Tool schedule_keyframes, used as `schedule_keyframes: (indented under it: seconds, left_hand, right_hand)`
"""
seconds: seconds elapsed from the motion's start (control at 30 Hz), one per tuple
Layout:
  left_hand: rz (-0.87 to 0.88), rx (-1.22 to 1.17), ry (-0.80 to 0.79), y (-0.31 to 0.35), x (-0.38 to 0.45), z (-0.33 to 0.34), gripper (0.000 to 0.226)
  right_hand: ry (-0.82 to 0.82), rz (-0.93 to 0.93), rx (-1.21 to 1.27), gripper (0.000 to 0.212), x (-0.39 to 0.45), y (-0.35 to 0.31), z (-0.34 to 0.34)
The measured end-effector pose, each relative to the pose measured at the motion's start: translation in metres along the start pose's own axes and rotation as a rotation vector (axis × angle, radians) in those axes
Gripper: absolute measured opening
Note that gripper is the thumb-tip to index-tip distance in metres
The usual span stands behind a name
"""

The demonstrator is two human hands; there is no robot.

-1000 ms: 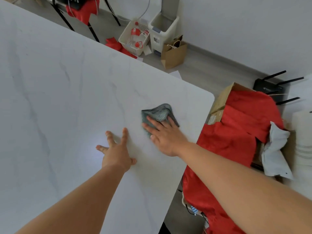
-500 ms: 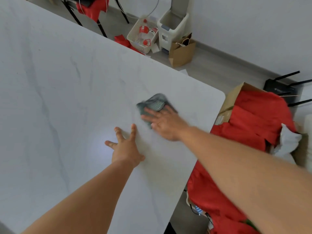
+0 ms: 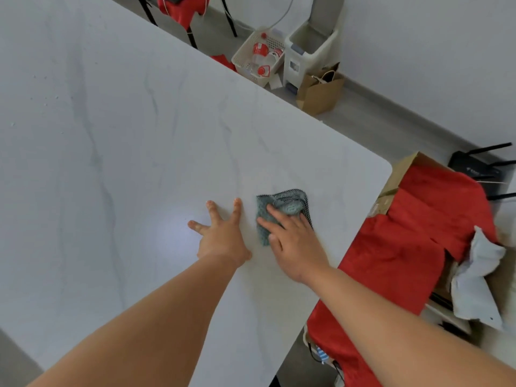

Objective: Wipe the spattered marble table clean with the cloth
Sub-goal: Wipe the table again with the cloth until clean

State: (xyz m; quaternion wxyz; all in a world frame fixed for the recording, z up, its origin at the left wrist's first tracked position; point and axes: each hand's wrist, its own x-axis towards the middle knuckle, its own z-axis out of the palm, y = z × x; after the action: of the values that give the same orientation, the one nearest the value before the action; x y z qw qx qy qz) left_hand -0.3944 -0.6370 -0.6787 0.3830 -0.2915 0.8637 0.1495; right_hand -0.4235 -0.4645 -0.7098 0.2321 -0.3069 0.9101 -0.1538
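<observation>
I see a broad white marble desk with grey veins (image 3: 117,152) filling most of the view, its rounded corner off to my right. Tiny droplets speckle its far left area (image 3: 42,93), and a bright patch of glare sits on the stone just left of my left hand (image 3: 220,238). That grip is released: the fingers are spread and flat on the marble, holding nothing. My right hand (image 3: 293,241) lies just beside it, fingers straight and pressing down on a small folded grey-green cloth with a dark mesh edge (image 3: 284,205); nothing is clenched. The cloth rests on the desk near the right edge, short of the rounded corner, part of it covered by my fingers.

Past the desk's right edge, a crumpled red fabric (image 3: 405,247) spreads over an open cardboard box (image 3: 402,169), with a white crumpled cloth or paper (image 3: 474,280) at its far side. A black device with thin antennas (image 3: 474,166) stands behind it. On the grey floor along the white wall (image 3: 432,65) I see a cream perforated plastic basket holding red-capped bottles (image 3: 259,57), a pale lidded bin (image 3: 310,48) and a brown paper bag with handles (image 3: 321,90). Black chair legs with more red fabric draped above (image 3: 181,9) stand at the top.
</observation>
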Motion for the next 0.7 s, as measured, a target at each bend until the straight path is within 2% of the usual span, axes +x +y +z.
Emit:
schedule_keyframes:
  seconds: [0.1,0.27,0.4,0.53,0.57,0.63,0.7]
  left_hand:
    - [0.011,-0.045,-0.011,-0.003,0.002,0.001,0.127]
    - [0.031,-0.056,0.012,-0.005,0.007,0.005,0.122]
    - [0.042,-0.066,0.017,-0.008,0.014,0.013,0.120]
    - [0.056,-0.068,0.018,-0.006,0.023,0.017,0.116]
    - [0.063,-0.050,0.009,-0.008,0.022,0.016,0.113]
    - [0.084,0.001,-0.010,-0.012,0.012,0.009,0.098]
    - [0.181,0.032,-0.015,-0.022,0.000,-0.007,0.078]
  right_hand:
    - [0.178,-0.019,-0.132,0.043,0.031,0.029,-0.019]
    - [0.220,-0.211,-0.337,0.052,0.075,0.064,-0.022]
    - [0.343,-0.034,-0.292,0.054,0.070,0.048,-0.024]
    - [0.210,-0.061,-0.195,0.055,0.059,0.040,-0.002]
    - [0.220,-0.034,-0.196,0.056,0.059,0.039,0.002]
    - [0.260,0.087,-0.172,0.057,0.052,0.021,0.016]
    - [0.388,0.215,-0.153,0.053,0.038,-0.013,0.036]
